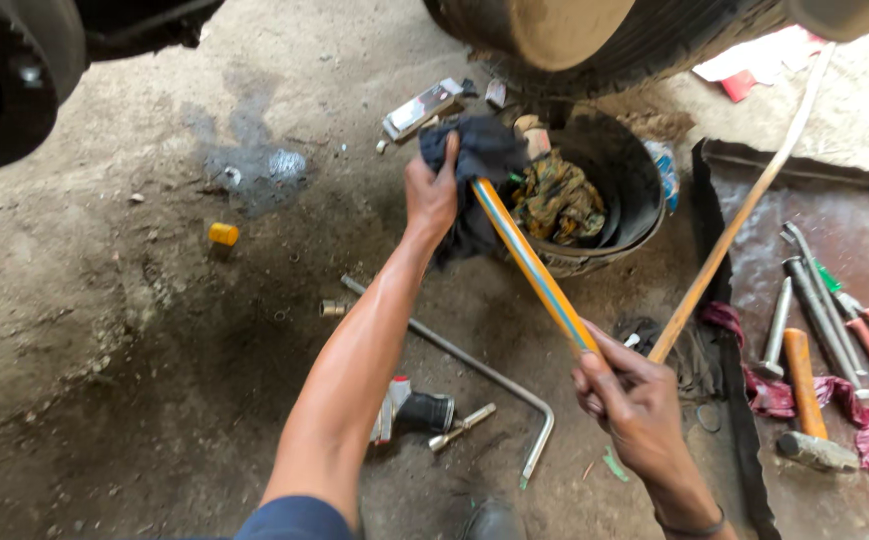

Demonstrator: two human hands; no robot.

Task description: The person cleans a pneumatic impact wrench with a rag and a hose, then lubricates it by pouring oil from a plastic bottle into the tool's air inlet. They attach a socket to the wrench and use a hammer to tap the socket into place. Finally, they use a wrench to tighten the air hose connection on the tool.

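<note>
My left hand grips a dark blue rag that is wrapped around the far end of a long yellow rod with blue stripes. My right hand holds the near end of that rod, fingers closed around it. The rod slants from lower right up to the rag, over the edge of a black rubber tub. Inside the tub lies a camouflage-patterned cloth.
On the dirt floor lie a bent metal wrench bar, a small air tool, a yellow cap and a flat metal piece. A long wooden stick leans right. A dark mat holds a hammer, pliers and rods. A tyre looms above.
</note>
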